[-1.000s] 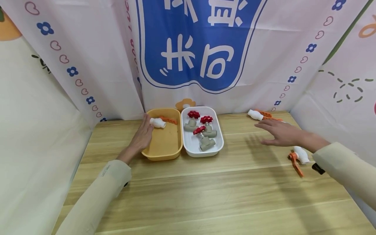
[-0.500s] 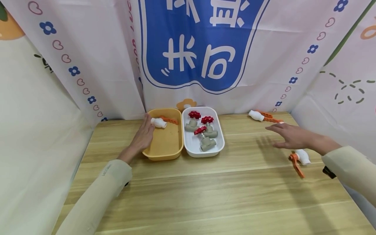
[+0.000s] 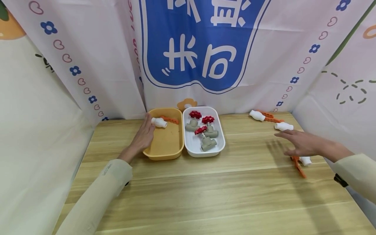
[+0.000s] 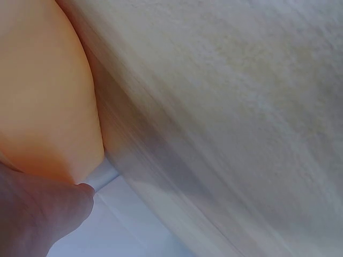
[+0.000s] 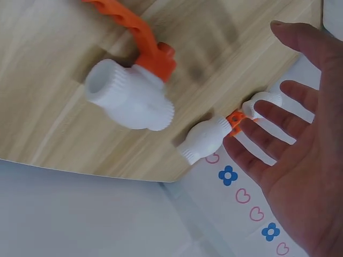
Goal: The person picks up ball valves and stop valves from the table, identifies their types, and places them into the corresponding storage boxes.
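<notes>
My left hand [image 3: 143,135] rests with straight fingers along the left side of a yellow tray [image 3: 161,157]. Inside that tray lies a white ball valve [image 3: 159,122] with an orange handle. In the left wrist view a fingertip [image 4: 75,206] meets the tray's outer wall [image 4: 48,85]. On the right, my right hand [image 3: 306,143] is held over the table, fingers spread and holding nothing. It partly covers the nearest ball valve [image 3: 305,161], seen whole in the right wrist view [image 5: 131,101]. Two more ball valves, one white body [image 3: 284,126] and another [image 3: 257,115], lie behind the hand.
Against the yellow tray stands a white tray [image 3: 204,154] with several grey valves, one grey body [image 3: 208,143] topped by a red handwheel [image 3: 201,130]. A printed cloth [image 3: 117,81] rises behind the wooden table [image 3: 205,195], and further cloth walls flank both sides.
My right hand has moved right and a little toward me, over the nearest ball valve. A white valve body at the back right has come into view. The left hand has stayed at the tray.
</notes>
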Available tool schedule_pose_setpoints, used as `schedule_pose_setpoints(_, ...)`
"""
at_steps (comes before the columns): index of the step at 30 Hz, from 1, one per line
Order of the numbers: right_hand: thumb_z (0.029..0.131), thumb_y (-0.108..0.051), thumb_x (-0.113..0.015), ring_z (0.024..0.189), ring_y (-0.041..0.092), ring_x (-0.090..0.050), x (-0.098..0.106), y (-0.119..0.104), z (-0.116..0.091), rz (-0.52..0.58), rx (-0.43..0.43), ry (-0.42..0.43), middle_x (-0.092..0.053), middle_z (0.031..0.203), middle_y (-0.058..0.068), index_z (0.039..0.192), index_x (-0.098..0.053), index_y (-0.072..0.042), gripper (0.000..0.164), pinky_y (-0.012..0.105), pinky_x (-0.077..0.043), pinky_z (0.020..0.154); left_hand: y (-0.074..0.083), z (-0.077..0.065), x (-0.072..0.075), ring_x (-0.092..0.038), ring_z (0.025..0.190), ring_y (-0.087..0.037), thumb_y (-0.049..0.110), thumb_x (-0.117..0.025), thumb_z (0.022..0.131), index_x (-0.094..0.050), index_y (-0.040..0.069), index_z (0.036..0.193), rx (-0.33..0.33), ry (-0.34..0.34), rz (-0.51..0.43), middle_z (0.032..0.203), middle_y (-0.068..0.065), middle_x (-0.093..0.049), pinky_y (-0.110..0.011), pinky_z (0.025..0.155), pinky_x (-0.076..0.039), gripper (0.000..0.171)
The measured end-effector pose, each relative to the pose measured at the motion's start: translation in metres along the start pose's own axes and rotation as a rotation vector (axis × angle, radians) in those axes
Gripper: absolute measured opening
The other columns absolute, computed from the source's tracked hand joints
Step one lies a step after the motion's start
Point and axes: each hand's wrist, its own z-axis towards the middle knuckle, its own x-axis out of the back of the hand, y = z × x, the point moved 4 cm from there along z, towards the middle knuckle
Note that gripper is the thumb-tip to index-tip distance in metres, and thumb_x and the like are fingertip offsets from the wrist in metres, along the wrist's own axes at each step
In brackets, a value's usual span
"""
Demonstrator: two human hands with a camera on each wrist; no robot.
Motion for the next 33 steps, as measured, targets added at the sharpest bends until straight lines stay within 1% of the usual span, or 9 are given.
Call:
schedule_pose_setpoints(4,0.089,-0.026,-0.085,0.121,0.049,-0.063,-0.006,0.005,-0.008,-0.001,0.004,0.001,-0.055,0.146,0.03,0.15,-0.054,0.001,0.073,0.064,-0.056,0.093,0.0,0.001,0.0,0.007,0.164,-0.035,0.031,-0.016,0.116,0.007,-0.004,0.165,0.002,-0.004,0.001,0.176,-0.019,0.011,-0.053,0.132,-0.005,0.064)
schedule_pose_setpoints(7,0.089,-0.024,-0.085,0.119,0.049,-0.064,-0.011,0.007,-0.014,-0.005,0.007,0.01,-0.059,0.142,0.029,0.149,-0.055,0.001,0.072,0.064,-0.056,0.093,0.0,0.002,0.0,0.008,0.164,-0.035,0.03,-0.017,0.116,0.008,-0.004,0.165,0.004,-0.01,-0.005,0.176,-0.019,0.012,-0.053,0.132,-0.004,0.064)
schedule_pose_setpoints(11,0.086,-0.022,-0.087,0.118,0.051,-0.064,-0.017,0.013,-0.02,-0.014,0.01,0.017,-0.061,0.138,0.029,0.147,-0.056,0.002,0.072,0.065,-0.055,0.092,0.0,0.001,0.0,0.008,0.164,-0.034,0.031,-0.016,0.116,0.008,-0.003,0.165,0.004,-0.014,-0.006,0.176,-0.018,0.012,-0.053,0.132,-0.003,0.064)
schedule_pose_setpoints(15,0.082,-0.019,-0.088,0.117,0.048,-0.064,-0.021,0.018,-0.027,-0.014,0.015,0.03,-0.062,0.137,0.028,0.145,-0.058,0.002,0.073,0.063,-0.057,0.091,0.0,0.001,0.0,0.008,0.164,-0.035,0.032,-0.015,0.116,0.008,-0.003,0.165,0.005,-0.007,-0.005,0.176,-0.019,0.012,-0.054,0.132,-0.004,0.065)
schedule_pose_setpoints(18,0.078,-0.021,-0.09,0.117,0.047,-0.065,-0.023,0.022,-0.031,-0.005,0.006,0.025,-0.062,0.136,0.028,0.144,-0.059,0.002,0.076,0.062,-0.057,0.091,0.0,0.001,0.0,0.007,0.164,-0.034,0.033,-0.015,0.116,0.007,-0.003,0.165,0.007,-0.005,-0.005,0.176,-0.018,0.012,-0.053,0.132,-0.004,0.065)
schedule_pose_setpoints(23,0.073,-0.033,-0.096,0.12,0.048,-0.063,-0.029,0.031,-0.036,0.03,-0.039,-0.009,-0.061,0.137,0.028,0.145,-0.058,0.002,0.088,0.062,-0.057,0.091,0.0,0.0,0.0,0.008,0.164,-0.035,0.034,-0.014,0.116,0.008,-0.003,0.165,0.009,-0.01,-0.003,0.176,-0.018,0.013,-0.053,0.132,-0.003,0.065)
schedule_pose_setpoints(25,0.072,-0.035,-0.097,0.121,0.049,-0.061,-0.031,0.032,-0.038,0.056,-0.047,-0.017,-0.059,0.138,0.03,0.145,-0.058,0.002,0.091,0.062,-0.057,0.091,-0.001,0.0,0.0,0.008,0.164,-0.035,0.034,-0.014,0.116,0.008,-0.003,0.165,0.008,-0.009,-0.002,0.176,-0.018,0.012,-0.053,0.133,-0.003,0.065)
schedule_pose_setpoints(28,0.07,-0.031,-0.098,0.123,0.052,-0.059,-0.035,0.033,-0.04,0.088,-0.047,-0.03,-0.057,0.14,0.032,0.146,-0.057,0.004,0.093,0.063,-0.057,0.091,-0.001,0.0,0.0,0.008,0.164,-0.034,0.033,-0.015,0.116,0.007,-0.004,0.165,0.007,-0.003,-0.004,0.176,-0.018,0.011,-0.053,0.133,-0.004,0.065)
schedule_pose_setpoints(33,0.066,-0.025,-0.099,0.121,0.054,-0.06,-0.043,0.036,-0.04,0.09,-0.032,-0.046,-0.056,0.14,0.034,0.146,-0.055,0.005,0.096,0.065,-0.056,0.092,-0.001,0.001,0.0,0.007,0.164,-0.034,0.032,-0.016,0.116,0.007,-0.003,0.166,0.009,-0.004,-0.007,0.177,-0.018,0.011,-0.054,0.132,-0.005,0.064)
